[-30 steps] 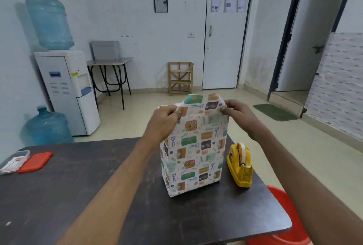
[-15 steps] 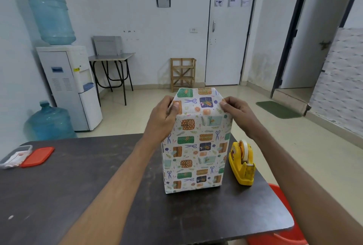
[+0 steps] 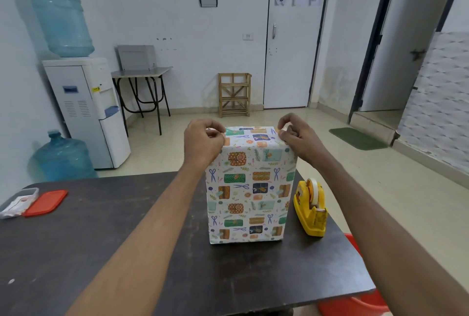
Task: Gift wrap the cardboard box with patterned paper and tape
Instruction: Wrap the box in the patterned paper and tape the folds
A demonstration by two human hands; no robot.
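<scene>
The box (image 3: 247,189) stands upright on the dark table (image 3: 101,252), covered in white patterned paper with gifts and scissors. My left hand (image 3: 203,140) pinches the paper at the top left corner. At the top right corner my right hand (image 3: 297,138) pinches the paper too. The top flap is folded down over the box's upper end. A yellow tape dispenser (image 3: 311,208) sits just right of the box, touched by neither hand.
An orange lid (image 3: 47,201) and a clear container (image 3: 17,201) lie at the table's far left. A red plastic stool (image 3: 355,300) stands below the table's right front corner. A water dispenser (image 3: 86,107) and a spare bottle (image 3: 63,156) stand beyond the table.
The box went from tilted to upright and square to me. Both hands moved from the raised paper edge to the top corners, and the flap now lies folded down.
</scene>
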